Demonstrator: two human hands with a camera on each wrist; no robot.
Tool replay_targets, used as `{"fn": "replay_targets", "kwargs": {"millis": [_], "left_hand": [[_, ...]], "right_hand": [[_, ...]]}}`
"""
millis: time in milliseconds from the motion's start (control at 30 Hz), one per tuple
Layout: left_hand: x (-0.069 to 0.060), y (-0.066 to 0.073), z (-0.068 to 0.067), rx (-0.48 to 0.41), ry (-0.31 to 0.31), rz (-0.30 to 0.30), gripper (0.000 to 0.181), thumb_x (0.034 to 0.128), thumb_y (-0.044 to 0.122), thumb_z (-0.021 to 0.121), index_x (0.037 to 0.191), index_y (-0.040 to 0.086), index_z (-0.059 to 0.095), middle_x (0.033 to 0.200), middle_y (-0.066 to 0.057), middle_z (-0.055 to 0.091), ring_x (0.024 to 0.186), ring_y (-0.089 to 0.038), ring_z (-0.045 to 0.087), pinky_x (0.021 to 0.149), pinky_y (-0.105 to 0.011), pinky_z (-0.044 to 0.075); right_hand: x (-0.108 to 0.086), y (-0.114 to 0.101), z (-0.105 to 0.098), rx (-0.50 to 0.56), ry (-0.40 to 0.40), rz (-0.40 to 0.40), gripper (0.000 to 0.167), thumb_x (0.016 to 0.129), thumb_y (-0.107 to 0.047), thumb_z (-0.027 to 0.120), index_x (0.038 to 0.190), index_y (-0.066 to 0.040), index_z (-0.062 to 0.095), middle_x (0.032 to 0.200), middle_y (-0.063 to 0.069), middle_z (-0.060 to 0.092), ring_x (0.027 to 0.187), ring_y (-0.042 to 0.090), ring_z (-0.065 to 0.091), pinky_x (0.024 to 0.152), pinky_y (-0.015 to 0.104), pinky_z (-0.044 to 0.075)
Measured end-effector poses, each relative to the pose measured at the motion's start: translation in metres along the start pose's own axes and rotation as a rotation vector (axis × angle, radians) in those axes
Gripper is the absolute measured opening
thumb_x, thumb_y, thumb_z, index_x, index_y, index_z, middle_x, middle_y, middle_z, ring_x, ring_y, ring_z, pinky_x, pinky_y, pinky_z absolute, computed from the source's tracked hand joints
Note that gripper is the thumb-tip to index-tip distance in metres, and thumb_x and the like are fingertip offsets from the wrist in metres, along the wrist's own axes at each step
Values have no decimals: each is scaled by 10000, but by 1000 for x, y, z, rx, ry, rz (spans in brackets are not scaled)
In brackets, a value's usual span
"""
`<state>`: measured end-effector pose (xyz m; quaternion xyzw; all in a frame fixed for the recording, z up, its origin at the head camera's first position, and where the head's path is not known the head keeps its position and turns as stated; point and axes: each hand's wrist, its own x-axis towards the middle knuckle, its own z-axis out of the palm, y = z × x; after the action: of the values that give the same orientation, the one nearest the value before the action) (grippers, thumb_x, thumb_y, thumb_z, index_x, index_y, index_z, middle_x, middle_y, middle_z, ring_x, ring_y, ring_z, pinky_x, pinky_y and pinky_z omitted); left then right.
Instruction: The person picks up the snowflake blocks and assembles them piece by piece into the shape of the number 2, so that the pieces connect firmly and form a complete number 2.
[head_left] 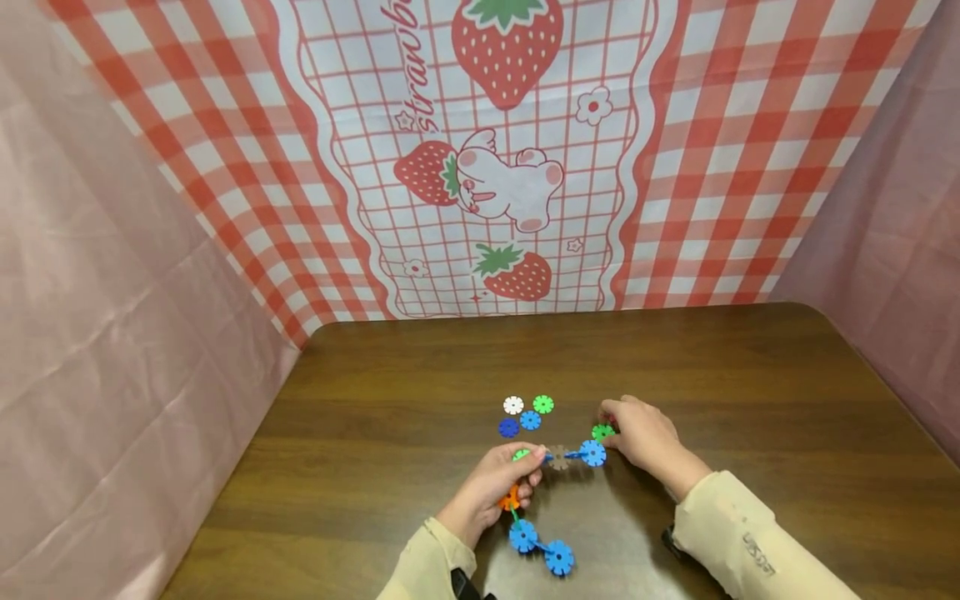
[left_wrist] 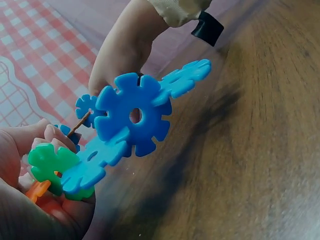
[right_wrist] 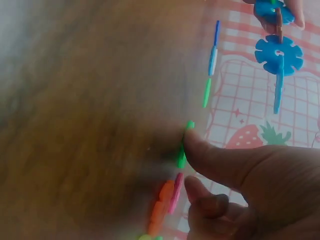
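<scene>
Head view: your left hand (head_left: 495, 485) grips a multicoloured notched plastic-disc chain (head_left: 523, 537); toward two o'clock, your right hand (head_left: 641, 435) touches a loose green disc (head_left: 602, 432), pinch unclear; four discs (head_left: 530, 420) toward twelve remain unlinked.

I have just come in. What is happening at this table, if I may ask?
A person's left grip holds a chain of joined notched discs: several blue, others brown, green and orange. The right grip touches a separate green disc; whether it is already lifted, I cannot tell. Beyond the left grip, four loose discs, white, green, light blue and dark blue, lie on the table.
</scene>
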<state>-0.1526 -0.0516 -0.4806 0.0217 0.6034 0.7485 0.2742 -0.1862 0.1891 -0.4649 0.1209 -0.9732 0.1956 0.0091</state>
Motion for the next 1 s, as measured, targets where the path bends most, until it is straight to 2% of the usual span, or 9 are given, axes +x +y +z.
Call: {"fn": "replay_targets", "kwargs": {"millis": [100,167,267,367,500,600,1000], "left_hand": [[1,-1,-1,-11,3,2,154,968,207,619,955,54,612,623,34,508,436,-28,390,407,-151,400],[1,-1,-2,-19,7,6,152,965,208,622,958,56,612,622,34,508,438,-30,390,409,-152,401],[1,-1,-4,-23,14,16,155,965,208,623,967,54,612,619,36,503,441,-31,388,412,-152,399],[1,0,-6,-19,16,19,163,973,213,613,982,50,602,622,37,492,447,-32,382,419,-152,395],[-1,2,-7,-26,9,18,179,986,223,594,1006,45,591,626,38,480,456,-32,375,430,-151,386],[-2,3,-7,-38,1,19,201,992,233,584,1028,35,585,630,38,474,461,-33,371,435,-151,379],[-1,2,-10,-92,-39,1,177,1010,224,551,1026,51,579,635,47,463,469,-26,364,436,-142,373]], "right_hand": [[-4,1,-1,57,-4,14,276,769,-135,828,826,-144,557,760,-8,497,665,179,482,545,336,387],[-8,4,0,124,1,16,253,791,-115,807,808,-147,557,738,-30,523,656,148,476,565,317,386],[-14,8,0,281,13,13,156,849,-87,747,800,-130,605,717,-45,605,577,123,516,525,292,456],[-21,10,0,475,-4,25,66,912,-85,680,870,-81,630,751,1,678,504,130,549,472,274,503],[-28,10,-4,651,-17,3,78,951,-90,629,967,-24,591,788,74,701,523,155,603,478,278,532],[-31,10,-7,691,-16,-38,91,960,-81,613,997,-11,568,781,98,697,561,154,629,500,287,542],[-34,11,-5,680,2,-109,49,961,-62,604,984,-35,570,802,114,701,575,145,644,510,294,550]]}}
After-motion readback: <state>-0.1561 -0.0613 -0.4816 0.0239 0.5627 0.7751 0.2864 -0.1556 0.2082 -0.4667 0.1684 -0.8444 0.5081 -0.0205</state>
